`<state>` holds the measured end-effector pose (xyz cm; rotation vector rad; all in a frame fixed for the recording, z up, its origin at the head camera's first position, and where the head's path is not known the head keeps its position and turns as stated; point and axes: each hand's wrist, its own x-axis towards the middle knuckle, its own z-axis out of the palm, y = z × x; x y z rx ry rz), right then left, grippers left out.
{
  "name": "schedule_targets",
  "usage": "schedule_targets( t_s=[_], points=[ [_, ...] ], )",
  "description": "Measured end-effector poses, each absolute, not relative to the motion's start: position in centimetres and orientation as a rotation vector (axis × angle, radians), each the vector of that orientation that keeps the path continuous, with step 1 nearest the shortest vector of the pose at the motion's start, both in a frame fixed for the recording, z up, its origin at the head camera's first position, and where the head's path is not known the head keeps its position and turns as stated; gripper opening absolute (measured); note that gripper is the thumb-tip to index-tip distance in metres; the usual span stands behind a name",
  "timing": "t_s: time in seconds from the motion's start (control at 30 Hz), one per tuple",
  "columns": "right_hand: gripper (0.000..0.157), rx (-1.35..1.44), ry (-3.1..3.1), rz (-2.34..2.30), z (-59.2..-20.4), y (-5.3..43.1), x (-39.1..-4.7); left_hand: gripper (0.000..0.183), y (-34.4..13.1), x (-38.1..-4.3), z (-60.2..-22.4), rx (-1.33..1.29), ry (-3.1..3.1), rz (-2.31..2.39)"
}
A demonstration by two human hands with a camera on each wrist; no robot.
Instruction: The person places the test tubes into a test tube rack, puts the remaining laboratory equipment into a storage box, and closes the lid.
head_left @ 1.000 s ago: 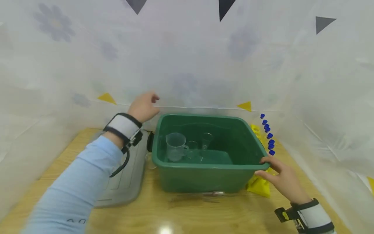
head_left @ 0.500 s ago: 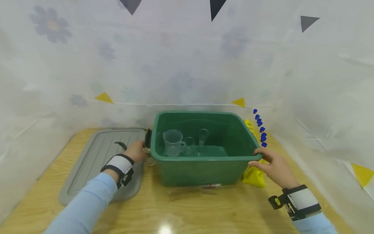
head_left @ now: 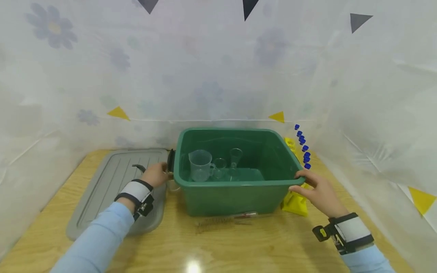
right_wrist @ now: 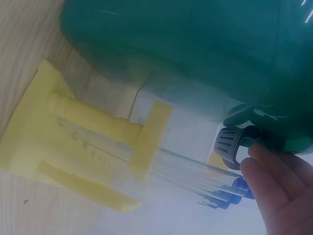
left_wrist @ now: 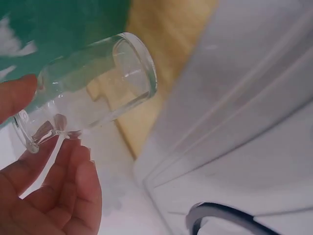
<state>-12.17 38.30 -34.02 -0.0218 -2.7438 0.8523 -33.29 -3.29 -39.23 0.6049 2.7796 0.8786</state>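
My left hand (head_left: pixel 155 175) pinches a clear glass bottle (left_wrist: pixel 98 81) by its narrowed neck, beside the left end of a green plastic tub (head_left: pixel 232 199). In the left wrist view the bottle lies tilted, its wide base away from the fingers. My right hand (head_left: pixel 321 191) grips the tub's front right corner, fingers over the rim and thumb below it. A dark clip handle (right_wrist: pixel 234 144) is by those fingers. Inside the tub stand a clear measuring jug (head_left: pixel 200 167), a small clear beaker (head_left: pixel 219 168) and a clear conical glass (head_left: pixel 235 156).
Left of the tub lies a grey lid (head_left: pixel 102 197) with a dark handle. A yellow rack (right_wrist: pixel 93 115) holds several blue-capped tubes (head_left: pixel 304 148) close to the tub's right side. A test-tube brush (head_left: pixel 218 220) lies in front, on the wooden table (head_left: pixel 222 250).
My left hand has come down from above the tub's left back corner to the glass bottle beside the tub and taken hold of it. The right hand stays at the rim.
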Motion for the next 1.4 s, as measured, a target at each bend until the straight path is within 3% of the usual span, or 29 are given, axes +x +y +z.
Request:
schedule_targets(
  t_s=[0.27,0.53,0.7,0.9,1.03,1.23,1.4],
  points=[
    [0.027,-0.012,-2.752,0.840,-33.7,38.2,-12.2,0.041,-5.7,-32.3,-34.9,0.627,2.843,1.022],
    [0.032,-0.048,-2.785,0.794,-33.1,38.0,-12.0,0.042,-6.1,-31.3,-27.9,0.699,2.881,1.256],
    [0.033,-0.042,-2.771,0.739,-32.8,37.1,-12.1,0.040,-3.4,-30.1,-23.3,0.847,2.914,1.263],
    [0.029,-0.008,-2.741,0.690,-33.0,36.3,-12.4,0.038,3.0,-29.0,-19.8,1.015,2.805,1.185],
    [0.027,0.006,-2.728,0.675,-33.4,35.7,-12.7,0.037,7.3,-28.6,-19.3,1.127,2.714,1.052],
    [0.026,0.039,-2.708,0.676,-34.2,34.1,-12.6,0.023,12.3,-28.9,-21.7,1.199,2.657,0.835],
    [0.025,0.039,-2.656,0.674,-34.2,32.9,-11.8,0.052,15.0,-29.2,-23.8,1.238,2.645,0.723]
  ],
)
